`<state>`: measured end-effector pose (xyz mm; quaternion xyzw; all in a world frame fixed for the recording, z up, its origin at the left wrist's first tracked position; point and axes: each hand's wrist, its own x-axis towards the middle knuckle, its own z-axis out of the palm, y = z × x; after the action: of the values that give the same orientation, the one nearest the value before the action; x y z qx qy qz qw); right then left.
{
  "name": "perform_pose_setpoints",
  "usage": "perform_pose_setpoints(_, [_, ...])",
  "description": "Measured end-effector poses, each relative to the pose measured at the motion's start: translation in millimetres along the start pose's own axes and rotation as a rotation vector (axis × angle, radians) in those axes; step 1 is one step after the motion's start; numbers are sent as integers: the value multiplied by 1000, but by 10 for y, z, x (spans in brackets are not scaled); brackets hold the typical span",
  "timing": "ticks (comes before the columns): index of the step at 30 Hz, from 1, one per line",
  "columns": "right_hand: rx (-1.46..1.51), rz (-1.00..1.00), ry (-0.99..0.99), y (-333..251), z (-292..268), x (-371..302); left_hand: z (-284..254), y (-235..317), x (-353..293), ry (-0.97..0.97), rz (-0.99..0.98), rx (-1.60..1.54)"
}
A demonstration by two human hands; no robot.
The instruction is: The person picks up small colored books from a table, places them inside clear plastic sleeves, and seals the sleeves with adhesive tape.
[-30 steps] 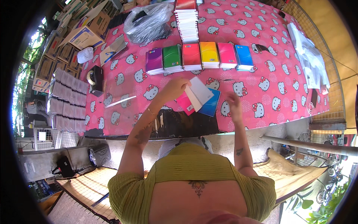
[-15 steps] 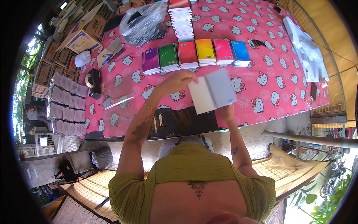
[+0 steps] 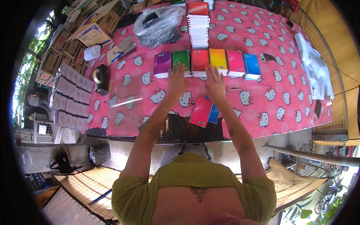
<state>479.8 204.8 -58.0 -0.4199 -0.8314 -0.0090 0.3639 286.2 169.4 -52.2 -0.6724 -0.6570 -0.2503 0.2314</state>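
Observation:
Both my hands lie open over a row of small spiral notebook stacks. My left hand [image 3: 177, 79] has its fingertips at the front of the green notebook stack [image 3: 181, 59]. My right hand [image 3: 215, 82] reaches between the red notebook stack [image 3: 200, 60] and the yellow notebook stack [image 3: 218, 59]; whether it presses on them I cannot tell. The row ends in a purple stack [image 3: 162, 64] on the left, with a pink stack [image 3: 235, 62] and a blue stack [image 3: 252, 65] on the right. Below my hands a pink notebook [image 3: 199, 113] partly covers a blue notebook [image 3: 213, 114].
A tall notebook pile [image 3: 198, 28] rises behind the row. A clear plastic bag [image 3: 155, 26] and a tape dispenser [image 3: 101, 80] are on the left, near bundled grey stacks [image 3: 71, 98] and cardboard boxes [image 3: 97, 32]. White plastic bags [image 3: 313, 69] lie along the right edge.
The opened notebook is out of my hands. Both hands have moved forward to the stacks with fingers spread. A pink and a blue notebook now show on the table near me.

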Motion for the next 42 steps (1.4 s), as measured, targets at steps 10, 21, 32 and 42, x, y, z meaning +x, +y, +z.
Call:
perform_pose_setpoints(10, [23, -188, -273, -109, -617, -365, -785, -214, 50, -36, -220, -537])
perform_pose_setpoints(21, [133, 261, 21, 505, -494, -429, -499, 831, -255, -306, -43, -785])
perform_pose_setpoints(32, [-180, 159, -171, 1253, -19, 36, 498, 640, 611, -40, 164, -495])
perform_pose_setpoints(42, [594, 31, -187, 484, -430, -979, -986, 176, -641, -18, 341, -693])
